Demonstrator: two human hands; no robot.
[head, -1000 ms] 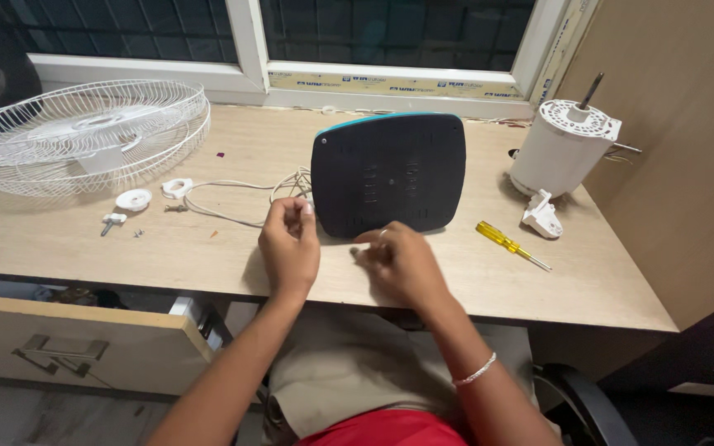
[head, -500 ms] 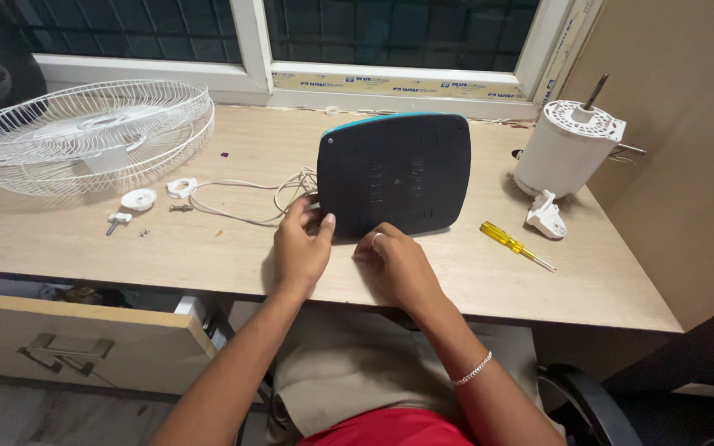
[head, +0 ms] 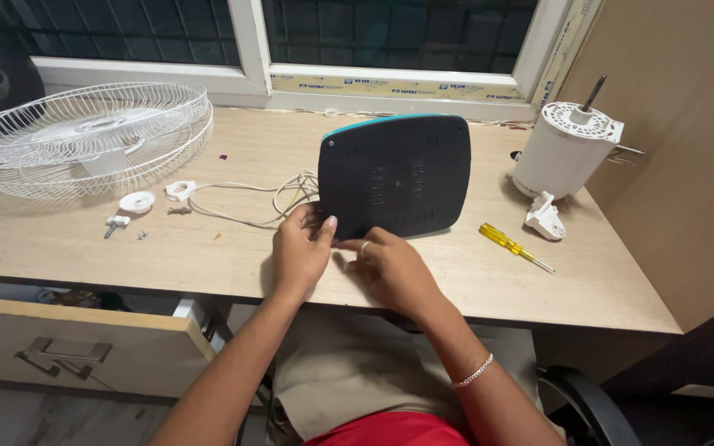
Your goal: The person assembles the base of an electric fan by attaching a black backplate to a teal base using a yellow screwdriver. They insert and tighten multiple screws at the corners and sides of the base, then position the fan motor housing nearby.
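A: What is gripped by the left hand (head: 299, 252)?
B: The near-left corner of the dark fan base (head: 394, 176), fingers curled on its edge; the right hand (head: 390, 268), loosely closed, is rested at the near rim; whether anything is pinched cannot be told.
A: And its handling?
B: Rigid, moderately heavy, smooth plastic is judged; it is lying underside-up mid-desk (head: 208, 264), best taken by opposite edges; white cord (head: 241, 202) and yellow screwdriver (head: 512, 245) are nearby.

Both forearms reach forward, converging. The left hand (head: 299, 252) lies palm down, fingers curled; the right hand (head: 392, 268) rests just beside it, fingers bent.
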